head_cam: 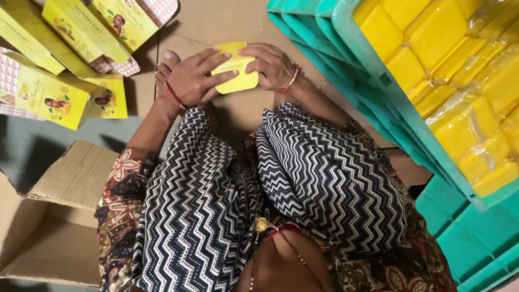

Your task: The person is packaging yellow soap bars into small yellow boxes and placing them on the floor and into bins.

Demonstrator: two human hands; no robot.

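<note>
Both hands hold one small yellow carton [235, 67] above a sheet of brown cardboard [216, 21] that lies on the floor in front of the person's knees. The left hand [192, 78] grips the left end of the carton: its fingers [219, 77] lie stretched across the printed top face, pressed close together, with the thumb out of sight under or behind the carton. The right hand [270, 65] closes on the right end, fingers curled over the upper edge and the thumb against the near side. Each wrist carries a thin red bangle. The carton is held flat, its printed face up, touching both hands; whether its underside rests on the cardboard cannot be told. To the left, well apart from the hands, a loose heap of flat yellow printed carton blanks [65, 54] lies on the floor, some overlapping. At the lower left stands an open brown cardboard box [48, 216] with its flaps spread outward. To the right, a stack of teal plastic crates [378, 103] stands beside the right forearm; the top crate is filled with yellow bars [459, 81] wrapped in clear film, packed close together. A further teal crate [476, 243] shows at the lower right. The person sits with knees raised, in black-and-white zigzag cloth.
</note>
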